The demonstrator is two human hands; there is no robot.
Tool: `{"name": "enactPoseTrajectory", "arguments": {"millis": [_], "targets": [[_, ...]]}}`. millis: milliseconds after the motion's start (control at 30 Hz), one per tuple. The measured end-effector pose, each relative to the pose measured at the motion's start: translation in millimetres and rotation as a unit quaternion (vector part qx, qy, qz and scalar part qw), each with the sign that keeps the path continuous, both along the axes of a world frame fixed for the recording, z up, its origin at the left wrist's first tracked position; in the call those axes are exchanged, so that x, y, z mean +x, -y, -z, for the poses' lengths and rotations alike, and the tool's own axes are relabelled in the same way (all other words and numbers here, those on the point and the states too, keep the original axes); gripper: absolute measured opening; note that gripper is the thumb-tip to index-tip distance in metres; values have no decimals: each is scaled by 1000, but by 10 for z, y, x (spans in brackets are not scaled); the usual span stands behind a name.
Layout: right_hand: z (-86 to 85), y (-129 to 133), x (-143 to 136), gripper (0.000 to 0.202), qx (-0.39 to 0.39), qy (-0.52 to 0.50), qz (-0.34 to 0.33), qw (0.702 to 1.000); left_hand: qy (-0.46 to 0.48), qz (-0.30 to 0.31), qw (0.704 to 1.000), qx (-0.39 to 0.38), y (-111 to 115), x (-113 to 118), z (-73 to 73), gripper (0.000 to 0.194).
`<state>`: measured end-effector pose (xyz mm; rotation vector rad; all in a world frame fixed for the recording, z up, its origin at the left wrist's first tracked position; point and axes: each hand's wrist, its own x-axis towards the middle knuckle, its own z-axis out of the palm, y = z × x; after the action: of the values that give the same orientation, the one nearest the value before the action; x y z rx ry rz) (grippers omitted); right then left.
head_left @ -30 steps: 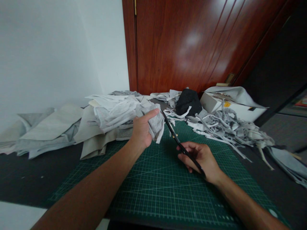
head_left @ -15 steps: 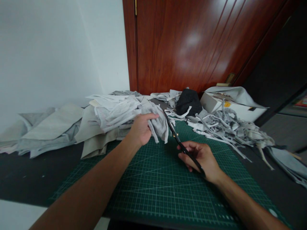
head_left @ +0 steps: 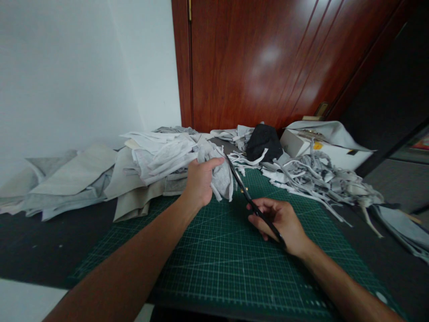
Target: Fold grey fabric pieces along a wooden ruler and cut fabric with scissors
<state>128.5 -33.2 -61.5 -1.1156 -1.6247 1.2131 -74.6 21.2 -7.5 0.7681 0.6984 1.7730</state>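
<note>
My left hand (head_left: pixel 200 181) grips a bunched piece of light grey fabric (head_left: pixel 224 179), its thumb lying across the top and the cloth hanging down past the fingers. In my right hand (head_left: pixel 276 221) are long black scissors (head_left: pixel 250 200), pointing up and to the left. Their tip is beside the right edge of the held fabric; whether it touches the cloth is unclear. Both hands are above a green cutting mat (head_left: pixel 221 255). Behind my left hand lies a pile of white and grey cloth (head_left: pixel 161 154).
More fabric pieces (head_left: pixel 73 174) lie at the left. On the right are a heap of grey strips (head_left: pixel 321 179), a white box (head_left: pixel 296 144) and folded grey cloth (head_left: pixel 402 226). A black cloth item (head_left: pixel 264 142) sits at the back, before a wooden door (head_left: pixel 248 62).
My left hand has turned slightly and shifted a little right, and the held fabric is more bunched. The scissors have moved slightly left at the tip.
</note>
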Motion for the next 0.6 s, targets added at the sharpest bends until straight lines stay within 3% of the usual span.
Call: {"name": "enactPoseTrajectory", "arguments": {"millis": [600], "targets": [[27,-6,7,36,0,15,-14,1000,-31,-82,996,30,-50,-5,32,26]]}}
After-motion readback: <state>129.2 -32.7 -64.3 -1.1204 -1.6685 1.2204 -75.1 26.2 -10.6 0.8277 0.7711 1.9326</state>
